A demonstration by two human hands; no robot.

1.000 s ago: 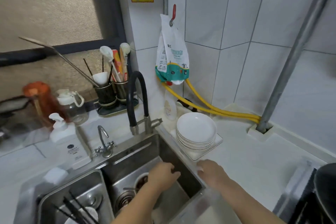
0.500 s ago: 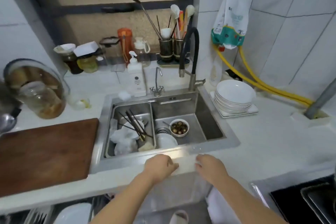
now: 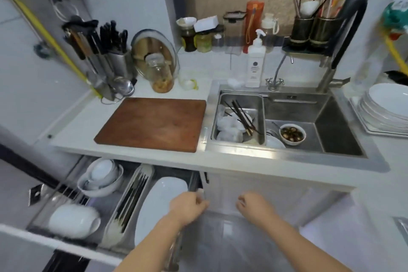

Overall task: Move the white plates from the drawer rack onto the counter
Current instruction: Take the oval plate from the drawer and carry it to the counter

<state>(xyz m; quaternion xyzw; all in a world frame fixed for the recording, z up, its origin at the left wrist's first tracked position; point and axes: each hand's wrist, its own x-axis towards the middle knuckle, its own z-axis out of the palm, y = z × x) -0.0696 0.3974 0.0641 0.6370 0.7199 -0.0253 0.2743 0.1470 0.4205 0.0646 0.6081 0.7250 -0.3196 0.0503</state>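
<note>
The drawer rack stands pulled out below the counter at the lower left. In it lie a large white plate, nested white bowls and another white dish. A stack of white plates sits on the counter at the far right. My left hand hovers with loosely curled fingers at the rack's right edge, just beside the large plate, holding nothing I can see. Further right, in front of the cabinet door, my right hand hangs loosely curled and empty.
A wooden cutting board covers the counter above the drawer. The steel sink holds a bowl of food, chopsticks and dishes. A long cutlery tray lies in the rack. Knife block, jars and a soap bottle line the back.
The view has swung left and down, from the plate stack to the open drawer rack. Both hands have dropped from the sink's front edge to below counter level.
</note>
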